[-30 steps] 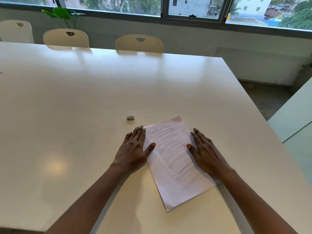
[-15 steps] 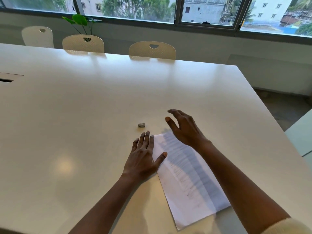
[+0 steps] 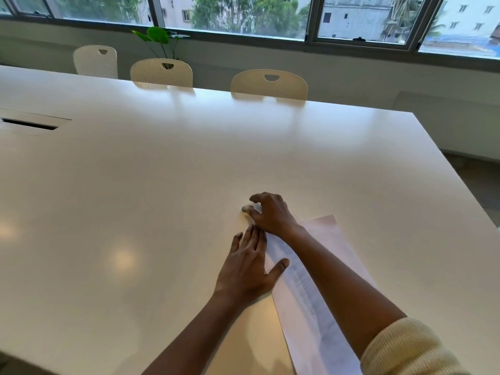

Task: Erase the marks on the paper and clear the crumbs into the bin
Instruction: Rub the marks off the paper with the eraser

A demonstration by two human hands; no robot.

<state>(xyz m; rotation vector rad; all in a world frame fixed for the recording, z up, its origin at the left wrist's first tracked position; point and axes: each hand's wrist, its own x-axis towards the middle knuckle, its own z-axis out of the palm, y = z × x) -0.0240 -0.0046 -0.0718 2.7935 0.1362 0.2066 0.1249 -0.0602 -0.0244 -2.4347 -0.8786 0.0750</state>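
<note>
The eraser (image 3: 246,207), a small grey lump, lies on the white table (image 3: 162,185) just beyond the far left corner of the paper (image 3: 305,288). The right hand (image 3: 272,213) is arched over it, palm down, with the forefinger curled past its far side and the thumb tip at its near side; the digits touch or nearly touch the eraser, and whether they have closed on it cannot be told. The eraser still sits on the table surface.

The paper is a single white sheet set at a slant, its long axis running from the right hand toward the lower right of the view. Faint grey pencil strokes (image 3: 303,282) cross its middle band. The right forearm passes over the sheet along most of its length and hides part of the marks; a cream knitted sleeve (image 3: 405,347) is pushed up near the elbow.

The left hand (image 3: 250,266) lies flat and spread, palm down. Its fingers and palm rest on the bare table just beside the sheet's left edge, while the thumb reaches out to the right and presses on the paper. The fingertips of the left hand point toward the wrist of the right hand and lie near it.

Three pale chairs (image 3: 269,83) stand at the far table edge below a window; a green plant (image 3: 159,36) rises behind them.
</note>
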